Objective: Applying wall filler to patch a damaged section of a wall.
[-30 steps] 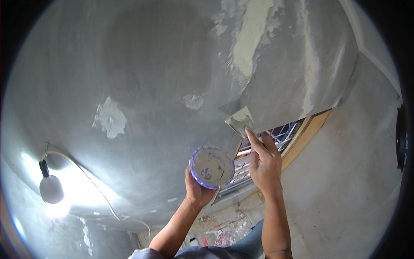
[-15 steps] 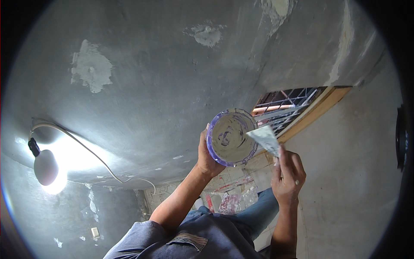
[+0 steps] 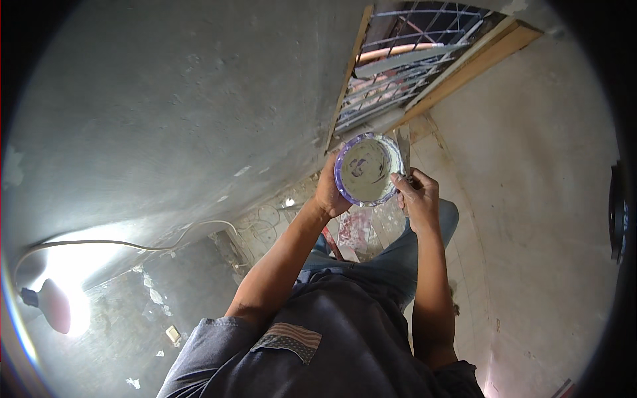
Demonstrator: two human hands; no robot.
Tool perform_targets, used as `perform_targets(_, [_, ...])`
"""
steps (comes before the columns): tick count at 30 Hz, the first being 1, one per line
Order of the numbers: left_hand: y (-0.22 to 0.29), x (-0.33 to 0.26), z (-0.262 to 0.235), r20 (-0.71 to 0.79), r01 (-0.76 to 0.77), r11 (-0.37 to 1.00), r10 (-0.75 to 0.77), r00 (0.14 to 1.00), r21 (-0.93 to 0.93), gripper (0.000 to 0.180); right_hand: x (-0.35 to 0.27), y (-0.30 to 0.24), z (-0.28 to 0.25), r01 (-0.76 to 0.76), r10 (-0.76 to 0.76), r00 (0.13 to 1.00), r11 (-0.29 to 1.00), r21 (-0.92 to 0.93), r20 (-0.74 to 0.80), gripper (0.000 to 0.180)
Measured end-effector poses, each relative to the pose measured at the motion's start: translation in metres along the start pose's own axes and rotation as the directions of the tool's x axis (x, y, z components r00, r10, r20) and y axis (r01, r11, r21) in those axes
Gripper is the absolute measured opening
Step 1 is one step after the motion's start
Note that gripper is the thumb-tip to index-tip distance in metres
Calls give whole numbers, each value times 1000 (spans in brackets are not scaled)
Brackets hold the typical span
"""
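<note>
A round tub [image 3: 358, 174] with a purple rim is held up in front of me, its mouth toward me. Pale filler paste coats its inner wall and bottom. My left hand [image 3: 330, 188] is wrapped round the tub's left side and underside. At the tub's right rim, my right hand [image 3: 419, 197] grips a putty knife [image 3: 403, 147], thumb toward the rim. The knife's blade stands nearly edge-on beside the rim, pointing away from me. Its handle is mostly hidden in my fingers.
A grey plastered wall [image 3: 219, 99] rises on the left, with a barred window [image 3: 411, 56] in a wooden frame [image 3: 464, 69] beyond the tub. A lit bulb [image 3: 54, 306] hangs from a cable [image 3: 106, 245] at lower left. Below lies a stained floor [image 3: 358, 229].
My view has swung down and right, so the wall patches have left it and more window shows. The putty knife has turned from flat above the tub's edge to edge-on beside the rim.
</note>
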State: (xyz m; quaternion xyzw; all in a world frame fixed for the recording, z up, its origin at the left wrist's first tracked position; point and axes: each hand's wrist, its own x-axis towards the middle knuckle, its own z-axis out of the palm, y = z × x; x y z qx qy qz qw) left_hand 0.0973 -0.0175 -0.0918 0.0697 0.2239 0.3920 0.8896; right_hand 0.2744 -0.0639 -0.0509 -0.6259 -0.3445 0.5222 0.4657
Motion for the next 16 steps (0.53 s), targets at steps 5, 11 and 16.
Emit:
perform_targets(5, [-46, 19, -55, -44, 125, 989, -129, 991, -84, 66, 4, 64, -18, -181, 179, 980, 983, -23, -88, 20])
perform_targets(11, [-132, 31, -184, -656, 251, 887, 74, 751, 387, 56, 15, 137, -50, -134, 21, 977, 830, -541, -210, 25])
perform_targets(16, [-189, 5, -270, -601, 574, 204, 107, 792, 793, 65, 23, 204, -72, -34, -183, 967, 598, -801, -177, 22])
